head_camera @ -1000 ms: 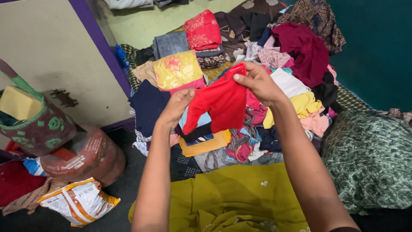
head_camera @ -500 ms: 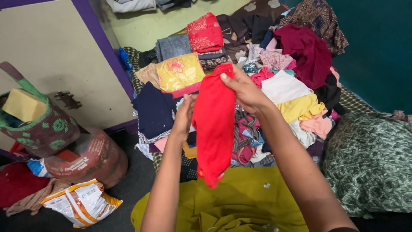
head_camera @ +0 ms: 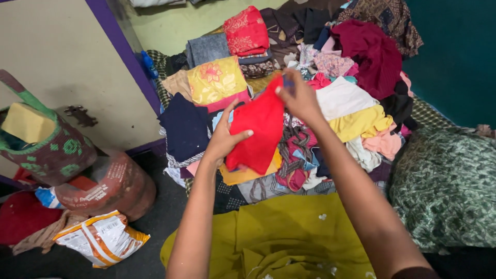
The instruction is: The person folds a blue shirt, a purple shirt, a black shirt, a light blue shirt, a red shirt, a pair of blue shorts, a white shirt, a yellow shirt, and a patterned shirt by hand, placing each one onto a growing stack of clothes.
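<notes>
I hold the red cloth [head_camera: 258, 129] up above the pile of clothes [head_camera: 330, 88]: my right hand [head_camera: 298, 95] pinches its top corner, my left hand [head_camera: 226, 137] grips the side, so it hangs flat.

Packages on the floor, lower left

A crumpled white and orange plastic bag [head_camera: 101, 238] with a pale label patch lies flat on the dark floor. Just behind it a bulging reddish-brown printed sack [head_camera: 111, 185] leans on its side. A small blue and white packet [head_camera: 47, 197] sits wedged at the sack's left end.
</notes>
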